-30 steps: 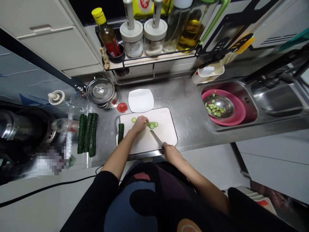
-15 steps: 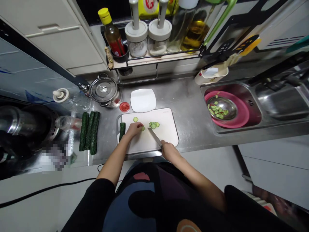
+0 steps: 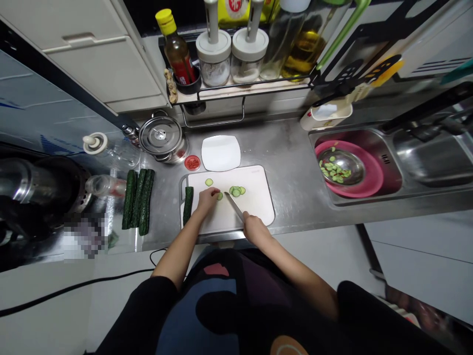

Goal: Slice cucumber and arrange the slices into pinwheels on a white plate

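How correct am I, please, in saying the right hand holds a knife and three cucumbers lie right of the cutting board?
Not quite: the head view shows three cucumbers left of the cutting board; the right hand does hold a knife.

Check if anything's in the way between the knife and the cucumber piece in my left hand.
Nothing visible is: only a narrow strip of bare cutting board separates the knife in your right hand from the cucumber piece in your left hand. The overlapping slices lie beyond the blade.
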Available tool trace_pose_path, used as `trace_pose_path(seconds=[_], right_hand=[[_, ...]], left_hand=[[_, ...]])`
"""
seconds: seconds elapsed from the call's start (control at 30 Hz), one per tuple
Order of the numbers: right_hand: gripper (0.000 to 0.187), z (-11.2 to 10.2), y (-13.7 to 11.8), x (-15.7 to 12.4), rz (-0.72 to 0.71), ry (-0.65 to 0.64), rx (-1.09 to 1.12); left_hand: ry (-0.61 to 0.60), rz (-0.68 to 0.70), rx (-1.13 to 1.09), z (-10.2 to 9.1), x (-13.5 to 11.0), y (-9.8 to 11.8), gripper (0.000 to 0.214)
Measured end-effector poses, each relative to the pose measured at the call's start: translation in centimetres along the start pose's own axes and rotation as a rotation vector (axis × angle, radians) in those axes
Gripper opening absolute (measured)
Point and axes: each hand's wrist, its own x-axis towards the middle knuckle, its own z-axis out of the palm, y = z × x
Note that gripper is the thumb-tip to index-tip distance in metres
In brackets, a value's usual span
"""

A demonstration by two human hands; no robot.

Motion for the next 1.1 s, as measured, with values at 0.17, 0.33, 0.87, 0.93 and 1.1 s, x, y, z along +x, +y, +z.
trace_pose_path(seconds=[0.17,0.33,0.87,0.93,1.1], right_hand=[[0.029,0.0,0.3,-0.1,0.025,0.016,-0.009],[0.029,0.3,0.6,0.1,0.034,0.016,-0.008],[0.034,-0.1,-1.2,0.3,-0.034,-0.021,-0.024],[0.035,0.1,-1.4,0.4,-0.047,-0.016,-0.038],[0.035,0.4,-1.5,0.5,-0.045,-0.002,-0.046]], left_hand=[[-0.242,0.336,0.177,-1.5,1.7,0.2,0.025],[-0.369,0.457,0.277,-1.8,3.6,1.0,0.028],[0.344,0.263,0.151,3.6,-2.9,-3.5,0.019],[0.354,0.272,0.132,3.7,-2.7,-3.6,0.019],[0.365,0.282,0.109,3.8,-2.6,-3.7,0.019]])
